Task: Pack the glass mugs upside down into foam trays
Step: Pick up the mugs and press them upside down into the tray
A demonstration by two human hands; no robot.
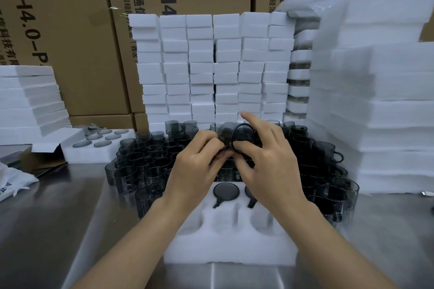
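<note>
A smoky glass mug (236,135) lay tilted on its side in mid-air, one round end toward the camera, above the far edge of the foam tray (229,241) at 6 o'clock on the steel counter (58,206). The left hand (197,162) had its grip pinched on the mug's near side. The right hand (267,155) had thumb and fingers clamped on the round edge, forefinger lifted free. Two seated mugs (226,191) stood base-up in the tray's far row. Loose mugs (141,159) crowded from 9 to 3 o'clock, with foam stacks (204,65) at 12.
</note>
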